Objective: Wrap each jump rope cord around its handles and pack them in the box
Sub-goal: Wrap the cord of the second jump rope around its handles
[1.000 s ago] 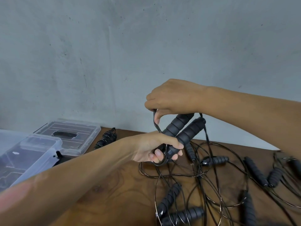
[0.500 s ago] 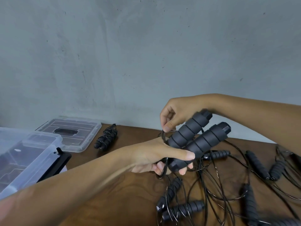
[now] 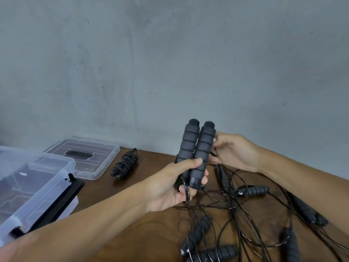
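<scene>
The person's left hand (image 3: 171,188) has its fingers and thumb curled tight around the lower ends of the two handles (image 3: 197,152), which stand upright and pressed side by side. This grip seems chosen to keep the pair together as one bundle, so the cord has a firm core to go around. A loop of the cord (image 3: 186,191) passes between the left fingers just under the handles; probably it is trapped there so the start of the winding does not slip.

The right hand (image 3: 234,152) is just to the right of the handles, its fingers bent and pinching something thin at the handles' middle height. It looks like the cord being led around, but the contact point is partly hidden behind the handles.

Below and to the right of the held handles, the loose ropes (image 3: 245,214) lie in a tangle on the wooden table (image 3: 132,233), with several foam grips among the cords. They are still to be wrapped, as it appears.

To the left of the handles, one wrapped rope (image 3: 125,164) lies on the table, not yet packed. Further left is the clear lid (image 3: 85,157), laid flat, and nearest the camera on the left side is the open plastic box (image 3: 35,188), waiting for the bundles. What the box contains cannot be seen clearly.
</scene>
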`<state>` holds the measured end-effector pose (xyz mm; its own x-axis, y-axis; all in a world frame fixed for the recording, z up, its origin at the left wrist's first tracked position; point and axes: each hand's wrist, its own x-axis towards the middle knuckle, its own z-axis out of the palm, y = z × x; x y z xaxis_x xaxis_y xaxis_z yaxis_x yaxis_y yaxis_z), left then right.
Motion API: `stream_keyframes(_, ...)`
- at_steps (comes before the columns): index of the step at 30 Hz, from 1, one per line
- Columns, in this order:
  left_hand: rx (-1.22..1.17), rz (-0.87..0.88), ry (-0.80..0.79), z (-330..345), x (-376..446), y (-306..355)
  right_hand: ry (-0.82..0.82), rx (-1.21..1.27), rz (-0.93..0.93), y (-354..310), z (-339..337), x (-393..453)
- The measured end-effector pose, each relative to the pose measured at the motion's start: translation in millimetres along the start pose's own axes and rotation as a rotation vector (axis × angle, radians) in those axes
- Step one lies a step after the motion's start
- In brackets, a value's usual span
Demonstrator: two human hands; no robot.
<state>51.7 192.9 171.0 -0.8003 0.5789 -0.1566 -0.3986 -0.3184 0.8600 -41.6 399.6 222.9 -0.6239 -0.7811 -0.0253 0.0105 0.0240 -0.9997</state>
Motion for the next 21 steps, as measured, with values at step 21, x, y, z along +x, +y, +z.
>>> stream_keyframes(21,-0.012,-0.111,0.071,0.9,-2.1,6.7,0.045,-0.214,0.018,-7.9,8.9,-2.8)
